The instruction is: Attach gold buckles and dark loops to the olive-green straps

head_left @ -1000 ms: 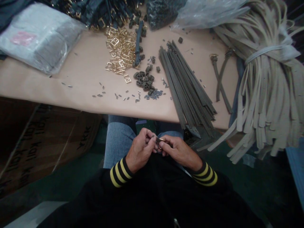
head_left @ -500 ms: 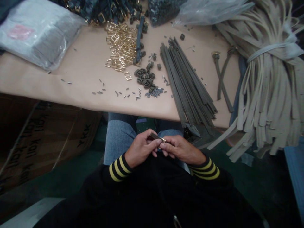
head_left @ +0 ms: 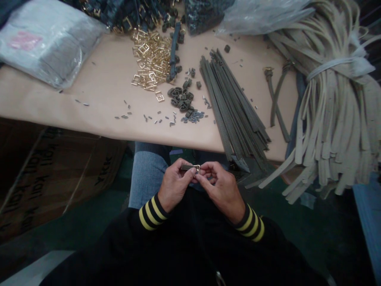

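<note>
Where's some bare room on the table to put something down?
The tan paper table top is bare between the grey plastic-wrapped bundle and the small silver metal clips. It's crowded around the gold metal buckles and long dark woven strips.

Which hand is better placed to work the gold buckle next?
Right, probably: the right hand sits closest to the gold buckle, while the left hand is occupied pinching the dark strap.
</note>
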Motion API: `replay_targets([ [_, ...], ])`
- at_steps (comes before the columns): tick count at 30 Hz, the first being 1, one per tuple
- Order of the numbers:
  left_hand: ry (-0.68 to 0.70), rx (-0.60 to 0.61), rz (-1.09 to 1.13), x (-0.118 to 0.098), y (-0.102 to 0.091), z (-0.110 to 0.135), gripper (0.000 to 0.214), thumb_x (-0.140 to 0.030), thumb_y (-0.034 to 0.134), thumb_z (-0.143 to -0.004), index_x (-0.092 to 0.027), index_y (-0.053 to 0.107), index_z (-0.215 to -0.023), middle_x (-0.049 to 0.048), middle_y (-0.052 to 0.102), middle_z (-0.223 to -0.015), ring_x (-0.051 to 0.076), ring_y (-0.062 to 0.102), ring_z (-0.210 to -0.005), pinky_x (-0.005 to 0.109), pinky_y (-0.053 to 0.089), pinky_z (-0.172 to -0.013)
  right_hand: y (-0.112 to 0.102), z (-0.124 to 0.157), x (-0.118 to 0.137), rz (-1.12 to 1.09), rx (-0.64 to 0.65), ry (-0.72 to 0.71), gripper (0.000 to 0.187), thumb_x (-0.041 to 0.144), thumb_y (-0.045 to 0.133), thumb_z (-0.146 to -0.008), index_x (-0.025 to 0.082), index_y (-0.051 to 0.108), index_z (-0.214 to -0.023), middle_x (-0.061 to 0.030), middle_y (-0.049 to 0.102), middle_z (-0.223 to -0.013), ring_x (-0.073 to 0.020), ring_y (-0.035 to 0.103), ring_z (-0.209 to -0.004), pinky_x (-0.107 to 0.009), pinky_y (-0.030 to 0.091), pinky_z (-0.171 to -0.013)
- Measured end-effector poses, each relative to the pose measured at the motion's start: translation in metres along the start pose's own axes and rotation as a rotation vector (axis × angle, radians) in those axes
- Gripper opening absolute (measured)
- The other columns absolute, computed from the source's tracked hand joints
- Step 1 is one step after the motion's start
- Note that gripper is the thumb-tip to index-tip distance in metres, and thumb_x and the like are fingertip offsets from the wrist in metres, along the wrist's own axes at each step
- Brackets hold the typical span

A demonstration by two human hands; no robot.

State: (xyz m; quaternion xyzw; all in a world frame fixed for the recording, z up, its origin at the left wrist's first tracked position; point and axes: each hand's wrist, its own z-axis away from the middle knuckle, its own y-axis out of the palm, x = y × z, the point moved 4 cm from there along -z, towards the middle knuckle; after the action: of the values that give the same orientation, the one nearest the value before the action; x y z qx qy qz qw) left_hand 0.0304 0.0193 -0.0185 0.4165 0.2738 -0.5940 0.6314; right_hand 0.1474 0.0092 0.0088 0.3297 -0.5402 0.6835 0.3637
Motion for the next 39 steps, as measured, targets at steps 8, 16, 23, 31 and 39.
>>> replay_targets([
  [8,0.121,0.054,-0.113,-0.001,0.002,0.002,0.010,-0.022,0.055,-0.070,-0.013,0.051,-0.070,-0.0022,0.051,-0.071,0.007,0.051,-0.060,0.020,0.049,-0.056,-0.004,-0.005,0.000,0.043,0.003,0.014,0.009,0.018,0.048,-0.075,0.015,0.055,-0.079,-0.0033,0.059,-0.070,-0.0125,0.058,-0.062,-0.022,0.047,-0.057],
  [16,0.035,0.026,-0.026,-0.001,0.001,0.000,0.012,-0.022,0.057,-0.069,-0.013,0.049,-0.071,-0.0027,0.054,-0.064,0.008,0.055,-0.059,0.021,0.050,-0.058,-0.007,-0.007,-0.004,0.061,0.067,0.062,0.008,0.021,0.049,-0.075,0.016,0.055,-0.077,-0.0036,0.059,-0.067,-0.0133,0.055,-0.060,-0.022,0.045,-0.050],
  [23,0.028,0.044,-0.045,0.001,0.002,0.000,0.012,-0.021,0.058,-0.067,-0.014,0.049,-0.070,-0.0034,0.056,-0.064,0.008,0.056,-0.058,0.021,0.048,-0.060,-0.004,-0.006,-0.006,0.028,0.076,0.086,0.005,0.020,0.049,-0.074,0.017,0.053,-0.076,-0.0031,0.058,-0.067,-0.0134,0.057,-0.059,-0.024,0.048,-0.053],
  [31,0.011,0.075,-0.075,0.001,0.000,-0.001,0.012,-0.020,0.058,-0.066,-0.015,0.048,-0.070,-0.0038,0.056,-0.058,0.009,0.055,-0.054,0.021,0.046,-0.055,-0.005,-0.004,-0.004,-0.081,0.229,0.020,0.016,0.023,0.048,-0.078,0.016,0.055,-0.089,-0.0054,0.062,-0.078,-0.0148,0.060,-0.068,-0.025,0.050,-0.059],
  [39,-0.044,0.150,-0.044,-0.003,0.002,0.002,0.015,-0.021,0.060,-0.063,-0.014,0.049,-0.069,-0.0050,0.053,-0.055,0.006,0.051,-0.047,0.018,0.044,-0.049,-0.017,-0.010,0.001,0.136,0.201,-0.150,0.010,0.024,0.055,-0.075,0.016,0.057,-0.079,-0.0057,0.060,-0.079,-0.0168,0.056,-0.077,-0.029,0.044,-0.072],
])
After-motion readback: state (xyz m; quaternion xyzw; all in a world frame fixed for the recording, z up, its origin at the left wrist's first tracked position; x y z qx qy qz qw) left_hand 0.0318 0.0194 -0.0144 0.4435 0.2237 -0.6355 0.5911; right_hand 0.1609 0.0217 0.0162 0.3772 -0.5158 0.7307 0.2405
